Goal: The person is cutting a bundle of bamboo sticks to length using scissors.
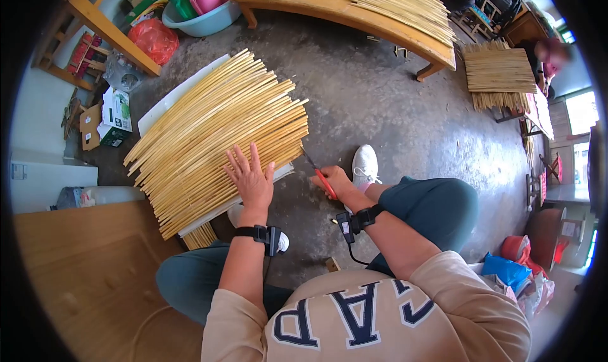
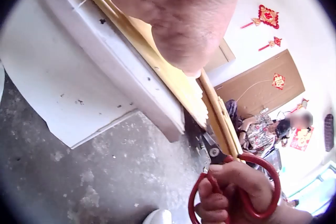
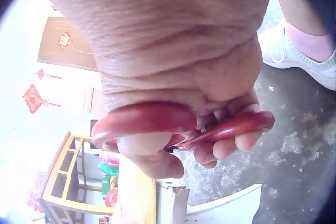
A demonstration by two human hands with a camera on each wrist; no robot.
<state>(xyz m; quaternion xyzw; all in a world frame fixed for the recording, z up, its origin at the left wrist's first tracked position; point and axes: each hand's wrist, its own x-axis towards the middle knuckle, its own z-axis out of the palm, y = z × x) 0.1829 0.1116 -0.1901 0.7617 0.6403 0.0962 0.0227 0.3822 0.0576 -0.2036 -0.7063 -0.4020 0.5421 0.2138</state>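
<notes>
A wide layer of pale yellow sticks (image 1: pixel 215 134) lies side by side on a white board (image 1: pixel 166 102). The left hand (image 1: pixel 251 183) rests palm down on the sticks near their lower right side, fingers spread. Red-handled scissors (image 1: pixel 325 183) are in the right hand (image 1: pixel 339 183), its thumb and fingers through the loops, blades at the sticks' right ends. In the left wrist view the scissors (image 2: pixel 214 153) meet the stick ends beside the board's edge (image 2: pixel 168 124); whether the blades close on a stick cannot be told. In the right wrist view the right hand (image 3: pixel 184 50) hides the blades.
A wooden table (image 1: pixel 304 4) with more sticks (image 1: pixel 405 11) stands ahead, another stick stack (image 1: pixel 500 69) at the far right. A basin (image 1: pixel 202 21) and a carton (image 1: pixel 116 118) are at the left. A white shoe (image 1: pixel 365 164) is just beyond the right hand. Other people are at the upper right.
</notes>
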